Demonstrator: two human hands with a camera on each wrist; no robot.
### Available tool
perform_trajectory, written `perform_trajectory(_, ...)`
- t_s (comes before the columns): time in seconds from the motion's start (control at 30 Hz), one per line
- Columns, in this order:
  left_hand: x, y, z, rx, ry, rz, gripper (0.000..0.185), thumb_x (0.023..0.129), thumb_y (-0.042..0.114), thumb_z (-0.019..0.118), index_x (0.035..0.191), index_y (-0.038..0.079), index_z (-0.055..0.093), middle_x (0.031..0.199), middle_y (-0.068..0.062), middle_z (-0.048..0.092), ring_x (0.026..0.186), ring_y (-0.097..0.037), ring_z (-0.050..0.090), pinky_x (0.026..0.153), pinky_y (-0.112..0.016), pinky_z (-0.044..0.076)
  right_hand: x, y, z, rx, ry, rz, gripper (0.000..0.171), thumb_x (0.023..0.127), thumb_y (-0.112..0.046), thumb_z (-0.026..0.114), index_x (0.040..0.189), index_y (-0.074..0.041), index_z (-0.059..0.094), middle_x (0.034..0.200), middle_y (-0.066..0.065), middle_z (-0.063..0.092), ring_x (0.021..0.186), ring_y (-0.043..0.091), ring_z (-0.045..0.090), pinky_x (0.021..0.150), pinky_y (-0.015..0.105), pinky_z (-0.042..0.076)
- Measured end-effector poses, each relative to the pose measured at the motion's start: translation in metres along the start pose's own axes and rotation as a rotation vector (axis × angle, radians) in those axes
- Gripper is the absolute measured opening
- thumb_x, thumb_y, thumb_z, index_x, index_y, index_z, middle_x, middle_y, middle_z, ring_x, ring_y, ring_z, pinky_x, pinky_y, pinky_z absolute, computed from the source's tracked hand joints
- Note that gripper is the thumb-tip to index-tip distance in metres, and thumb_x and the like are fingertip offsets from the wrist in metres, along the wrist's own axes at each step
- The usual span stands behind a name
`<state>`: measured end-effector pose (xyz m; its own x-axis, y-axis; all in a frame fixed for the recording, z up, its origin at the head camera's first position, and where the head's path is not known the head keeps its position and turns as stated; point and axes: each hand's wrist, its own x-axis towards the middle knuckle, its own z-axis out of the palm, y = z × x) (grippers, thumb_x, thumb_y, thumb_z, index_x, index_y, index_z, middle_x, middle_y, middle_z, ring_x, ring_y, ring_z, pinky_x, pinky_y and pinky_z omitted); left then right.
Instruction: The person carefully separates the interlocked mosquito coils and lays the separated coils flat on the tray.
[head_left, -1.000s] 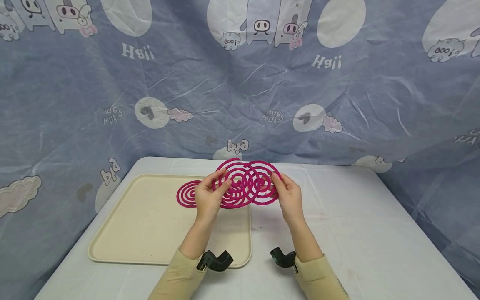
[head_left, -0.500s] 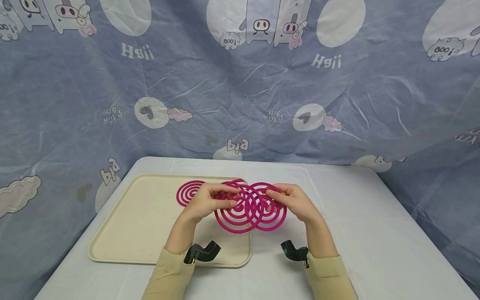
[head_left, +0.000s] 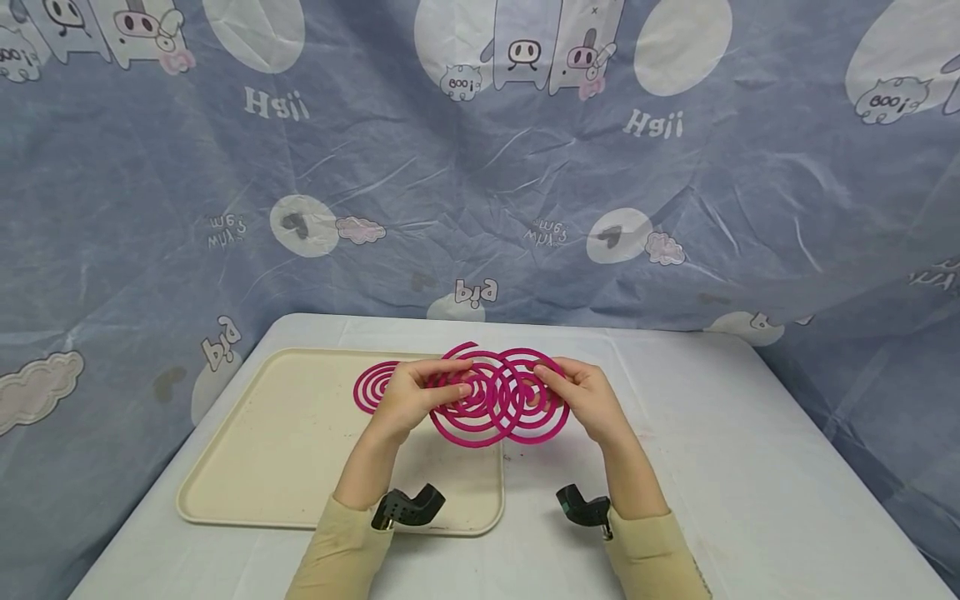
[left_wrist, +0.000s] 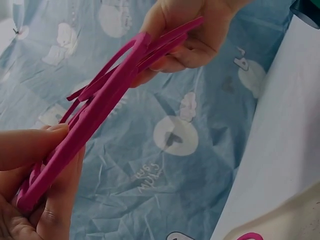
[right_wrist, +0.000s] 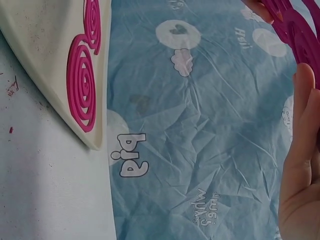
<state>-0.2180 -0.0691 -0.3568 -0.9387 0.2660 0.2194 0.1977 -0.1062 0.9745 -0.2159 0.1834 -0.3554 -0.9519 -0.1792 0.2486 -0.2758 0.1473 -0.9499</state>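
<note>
Two magenta mosquito coils are held up between the hands, their rings overlapping in the middle. In the head view the left hand (head_left: 401,400) pinches the left coil (head_left: 474,443) between thumb and fingers. The right hand (head_left: 596,396) grips the upper right side of the right coil (head_left: 537,439). Seen edge-on in the left wrist view, the coils form a slanting stack (left_wrist: 95,115), with strands spread slightly apart. Two more coils lie on the tray: one at the left (head_left: 357,389), partly behind the left hand, and a nearer one (right_wrist: 81,85) in the right wrist view.
The cream tray (head_left: 285,450) with a raised rim covers the left part of the white table (head_left: 712,467). Small magenta crumbs (right_wrist: 12,90) lie on the table beside the tray. A blue patterned cloth (head_left: 480,167) hangs behind and at both sides.
Both hands came down and nearer with the coils, then rose slightly in the last half second. The grips shifted inward over the rings. The tray coils stayed put.
</note>
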Motion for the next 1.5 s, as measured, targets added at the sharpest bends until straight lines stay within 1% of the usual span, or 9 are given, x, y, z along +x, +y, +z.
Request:
perform_trajectory(0.37, 0.001, -0.002, 0.005, -0.055, 0.056, 0.028, 0.034, 0.078, -0.001, 0.073, 0.111, -0.005, 0.066, 0.1, -0.013, 0.069, 0.084, -0.012, 0.066, 0.073, -0.027, 0.055, 0.001, -0.001, 0.002, 0.026, 0.07, 0.0, 0.033, 0.092, -0.018, 0.062, 0.104, 0.013, 0.062, 0.074, 0.008, 0.068, 0.066, 0.019, 0.068, 0.064, 0.03, 0.057)
perform_trajectory(0.6, 0.003, -0.006, 0.019, -0.074, 0.313, 0.085, 0.032, 0.077, 0.002, 0.075, 0.109, 0.001, 0.07, 0.099, -0.01, 0.068, 0.081, -0.012, 0.062, 0.073, -0.022, 0.054, 0.004, 0.002, 0.019, 0.144, 0.319, -0.048, 0.033, 0.09, -0.02, 0.064, 0.103, 0.01, 0.064, 0.078, 0.008, 0.069, 0.068, 0.015, 0.068, 0.066, 0.029, 0.057)
perform_trajectory(0.7, 0.004, -0.009, 0.027, -0.144, 0.427, 0.126, 0.033, 0.077, 0.003, 0.075, 0.11, 0.003, 0.07, 0.099, -0.009, 0.068, 0.086, -0.014, 0.065, 0.077, -0.024, 0.054, 0.005, 0.004, 0.031, 0.208, 0.429, -0.08, 0.033, 0.09, -0.021, 0.064, 0.102, 0.01, 0.064, 0.075, 0.006, 0.068, 0.066, 0.014, 0.067, 0.066, 0.028, 0.056)
perform_trajectory(0.87, 0.006, -0.013, 0.036, -0.247, 0.48, 0.19, 0.034, 0.077, 0.001, 0.075, 0.11, 0.001, 0.069, 0.099, -0.012, 0.07, 0.092, -0.017, 0.066, 0.079, -0.028, 0.053, 0.004, 0.003, 0.037, 0.268, 0.47, -0.11, 0.031, 0.092, -0.02, 0.061, 0.101, 0.01, 0.06, 0.074, 0.002, 0.067, 0.066, 0.011, 0.065, 0.065, 0.025, 0.056)
perform_trajectory(1.03, 0.005, -0.012, 0.025, -0.108, 0.337, 0.166, 0.03, 0.077, 0.006, 0.077, 0.106, 0.0, 0.07, 0.097, -0.008, 0.068, 0.084, -0.016, 0.061, 0.073, -0.023, 0.055, 0.001, -0.002, 0.018, 0.187, 0.237, -0.02, 0.032, 0.093, -0.019, 0.061, 0.108, 0.009, 0.057, 0.078, 0.001, 0.068, 0.069, 0.014, 0.067, 0.068, 0.028, 0.056)
perform_trajectory(1.2, 0.002, -0.008, 0.005, 0.026, -0.025, 0.113, 0.025, 0.077, 0.001, 0.075, 0.101, -0.003, 0.07, 0.088, -0.009, 0.066, 0.07, -0.013, 0.057, 0.061, -0.02, 0.052, -0.003, -0.004, -0.003, -0.004, -0.121, 0.058, 0.03, 0.089, -0.016, 0.065, 0.106, 0.008, 0.061, 0.074, 0.007, 0.068, 0.066, 0.016, 0.066, 0.065, 0.03, 0.056)
perform_trajectory(1.33, 0.001, -0.007, -0.004, 0.093, -0.246, 0.102, 0.027, 0.076, -0.003, 0.074, 0.102, -0.006, 0.069, 0.086, -0.01, 0.067, 0.069, -0.013, 0.059, 0.06, -0.021, 0.052, -0.005, -0.003, -0.01, -0.057, -0.26, 0.06, 0.024, 0.088, -0.012, 0.065, 0.096, 0.01, 0.064, 0.07, 0.008, 0.066, 0.061, 0.014, 0.062, 0.059, 0.028, 0.055)
perform_trajectory(1.4, 0.001, -0.006, -0.003, 0.096, -0.275, 0.105, 0.03, 0.076, -0.002, 0.074, 0.106, -0.006, 0.068, 0.092, -0.012, 0.069, 0.076, -0.015, 0.065, 0.064, -0.024, 0.054, -0.005, -0.002, -0.01, -0.067, -0.261, 0.057, 0.023, 0.088, -0.013, 0.065, 0.094, 0.009, 0.064, 0.069, 0.008, 0.065, 0.061, 0.014, 0.061, 0.058, 0.028, 0.054)
perform_trajectory(1.5, 0.001, -0.007, 0.0, 0.087, -0.225, 0.123, 0.033, 0.077, 0.0, 0.074, 0.109, -0.006, 0.067, 0.093, -0.016, 0.069, 0.079, -0.015, 0.065, 0.063, -0.021, 0.052, -0.004, -0.002, -0.008, -0.073, -0.208, 0.045, 0.024, 0.088, -0.016, 0.066, 0.094, 0.007, 0.065, 0.07, 0.009, 0.065, 0.061, 0.015, 0.062, 0.058, 0.028, 0.055)
